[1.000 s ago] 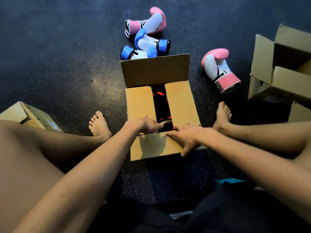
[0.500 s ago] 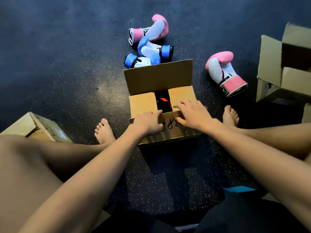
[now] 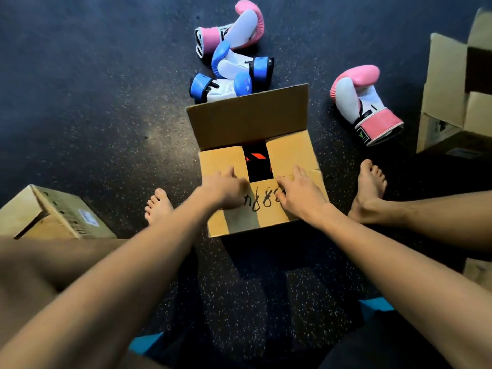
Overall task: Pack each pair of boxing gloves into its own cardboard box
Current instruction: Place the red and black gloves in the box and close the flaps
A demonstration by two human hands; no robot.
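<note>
A cardboard box [image 3: 292, 155] sits on the dark floor between my feet. Its two side flaps are folded in, its near flap with black handwriting lies over them, and its far flap [image 3: 247, 118] stands up. Through the gap I see black gloves with red marks [image 3: 257, 163] inside. My left hand [image 3: 226, 189] and my right hand [image 3: 300, 191] both press flat on the near flap. Behind the box lie two blue-and-white gloves [image 3: 234, 73] and a pink-and-white glove [image 3: 234, 27]. Another pink-and-white glove [image 3: 362, 102] lies to the box's right.
An open cardboard box [image 3: 458, 97] stands at the right edge. Another cardboard box [image 3: 53, 214] lies by my left leg. A box corner [image 3: 479, 270] shows at lower right. My bare feet [image 3: 370, 187] flank the middle box.
The near flap, hanging outward a second ago, has been folded up over the side flaps. Both hands moved onto it and now press it down.
</note>
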